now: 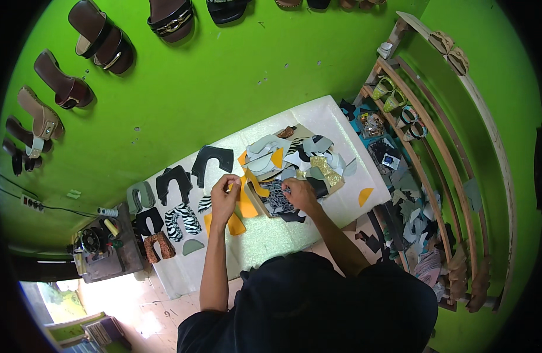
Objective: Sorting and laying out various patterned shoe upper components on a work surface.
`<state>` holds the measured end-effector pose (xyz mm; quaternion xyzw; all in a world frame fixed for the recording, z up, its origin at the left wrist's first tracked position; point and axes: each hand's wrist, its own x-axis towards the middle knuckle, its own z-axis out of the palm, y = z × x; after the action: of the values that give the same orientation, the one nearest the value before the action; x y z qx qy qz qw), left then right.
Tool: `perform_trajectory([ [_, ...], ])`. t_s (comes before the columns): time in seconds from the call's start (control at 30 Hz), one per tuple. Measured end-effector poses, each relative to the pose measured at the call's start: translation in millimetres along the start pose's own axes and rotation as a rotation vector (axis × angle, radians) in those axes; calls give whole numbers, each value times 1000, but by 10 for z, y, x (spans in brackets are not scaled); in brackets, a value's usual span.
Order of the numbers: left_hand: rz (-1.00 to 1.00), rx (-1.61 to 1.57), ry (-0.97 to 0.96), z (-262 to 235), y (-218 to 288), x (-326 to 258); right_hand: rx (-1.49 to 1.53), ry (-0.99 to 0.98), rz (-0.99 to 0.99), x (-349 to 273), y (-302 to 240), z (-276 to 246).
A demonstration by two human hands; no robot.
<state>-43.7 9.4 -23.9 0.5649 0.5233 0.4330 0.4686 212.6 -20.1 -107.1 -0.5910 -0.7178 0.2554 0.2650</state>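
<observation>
My left hand (225, 201) is at the left side of the open box (259, 206), thumb and fingertips close together at the curved yellow piece (258, 187); can't tell if they're clamped on it or just touching. My right hand (300, 195) is at the box's near side, fingers curled down to the tangle of grey strips (275, 201); grip hidden, can't tell what it has, if anything. Key relation: yellow piece sits between my hands, just right of the left one and short of the right, so left is nearer. Long axis runs diagonally, far-left to near-right, with a bend; near end points into the box toward my right hand. It lies across the box's left edge. Flat yellow offcut (247, 207) on the white desk (271, 240), just outside the box. Beyond the strips: mixed scrap pile (269, 150), glittery gold piece (326, 169) on its right. Off left on the desk: zebra-print stack (182, 222), black U-shaped stack (174, 183). Farther right, wooden rack (424, 109) with sandals; farthest, green wall (224, 82) with more sandals along the top.
</observation>
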Motion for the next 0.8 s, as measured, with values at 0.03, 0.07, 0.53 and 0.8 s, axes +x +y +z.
perform_trajectory([
  [0.03, 17, 45, -21, -5, -50, 16, -13, -32, -7, -6, 1, -66],
  [0.07, 19, 62, -57, -7, -101, 25, -29, -60, -17, -8, -11, -131],
  [0.53, -129, 149, -298, 240, -652, -129, -370, -31, -107, 400, -107, 296],
  [0.8, -175, 31, -269, 72, -337, -81, -243, 210, -164, 363, -105, 148],
])
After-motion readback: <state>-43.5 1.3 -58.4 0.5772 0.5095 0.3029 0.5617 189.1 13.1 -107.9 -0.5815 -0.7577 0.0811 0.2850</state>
